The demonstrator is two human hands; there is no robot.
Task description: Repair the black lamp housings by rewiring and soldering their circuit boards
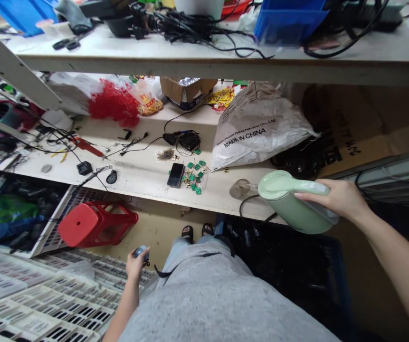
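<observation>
The kettle (290, 209) was tipped sideways, top pointing left, over the table's (143, 178) front edge. The right hand (339, 197) gripped its handle. The left hand (136, 263) was closed around a small gadget (140, 250).

**Both hands closed, arms spread apart**

Right hand (339, 197): on the green kettle (290, 209), fingers laid along its handle from the right, palm down. The bare forearm runs back to the lower right.

Left hand (135, 263): well left of the kettle and lower, forearm coming up from below, fingers curled round a small grey device (140, 251).
</observation>
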